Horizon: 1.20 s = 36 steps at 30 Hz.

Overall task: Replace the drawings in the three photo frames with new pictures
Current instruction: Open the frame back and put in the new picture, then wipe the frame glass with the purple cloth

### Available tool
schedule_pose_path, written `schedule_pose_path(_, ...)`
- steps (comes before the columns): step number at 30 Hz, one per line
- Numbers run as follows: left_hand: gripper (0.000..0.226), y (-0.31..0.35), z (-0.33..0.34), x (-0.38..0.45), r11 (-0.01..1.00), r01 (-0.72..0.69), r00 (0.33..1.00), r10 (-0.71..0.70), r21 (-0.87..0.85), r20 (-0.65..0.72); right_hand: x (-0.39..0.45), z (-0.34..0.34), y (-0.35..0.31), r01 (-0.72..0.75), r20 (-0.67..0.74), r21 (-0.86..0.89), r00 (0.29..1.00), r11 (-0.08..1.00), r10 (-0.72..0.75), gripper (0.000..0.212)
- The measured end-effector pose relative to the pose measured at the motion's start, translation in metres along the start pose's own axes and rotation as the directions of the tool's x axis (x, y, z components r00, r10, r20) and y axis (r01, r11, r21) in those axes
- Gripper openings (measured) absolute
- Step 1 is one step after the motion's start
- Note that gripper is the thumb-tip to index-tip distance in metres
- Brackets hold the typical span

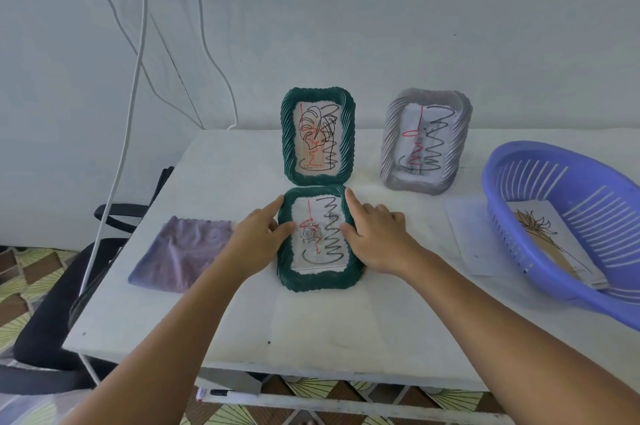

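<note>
A green frame (320, 280) lies flat at the table's middle, face up, showing a scribbled drawing in black and red. My left hand (258, 237) grips its left edge, thumb on the glass, index finger stretched along the rim. My right hand (375, 234) grips the right edge the same way. Behind it a second green frame (287, 137) stands upright with a leaf picture under scribbles. A grey frame (391, 147) stands to the right, also scribbled on.
A purple cloth (183, 253) lies left of the flat frame. At the right a blue plastic basket (502, 189) holds flower pictures (540, 230), with white paper (471, 237) beside it. White cables (135, 85) hang at the left. A black chair (52, 320) stands by the table's left edge.
</note>
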<state>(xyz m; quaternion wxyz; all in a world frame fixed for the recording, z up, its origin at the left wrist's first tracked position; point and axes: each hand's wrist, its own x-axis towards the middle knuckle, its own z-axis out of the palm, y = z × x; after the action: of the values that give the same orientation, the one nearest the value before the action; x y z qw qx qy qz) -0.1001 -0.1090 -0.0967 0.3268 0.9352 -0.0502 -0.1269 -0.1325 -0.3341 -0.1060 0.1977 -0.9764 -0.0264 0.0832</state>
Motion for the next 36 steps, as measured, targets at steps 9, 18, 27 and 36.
schedule_pose_path(9, 0.050, 0.004, -0.001, -0.004, 0.981, -0.011, 0.999, 0.001, 0.192, 0.049, 0.008, 0.018, 0.012, -0.013, -0.007, -0.057, 1.000, 0.998, 0.013, 0.064)
schedule_pose_path(18, 0.029, -0.020, -0.034, -0.028, 0.920, 0.110, 0.949, 0.016, 0.376, -0.316, 0.009, 0.025, 0.019, -0.010, -0.082, -0.043, 0.997, 0.999, 0.006, 0.066)
schedule_pose_path(27, 0.039, -0.044, -0.052, -0.029, 0.825, 0.152, 0.976, -0.040, 0.545, -0.213, 0.008, 0.027, 0.019, -0.007, -0.106, -0.077, 0.994, 0.997, -0.001, 0.066)
schedule_pose_path(36, 0.023, -0.067, -0.044, -0.017, 0.725, 0.163, 0.979, -0.033, 0.669, -0.203, 0.007, 0.025, 0.020, -0.011, -0.099, -0.069, 0.995, 0.998, 0.004, 0.067)
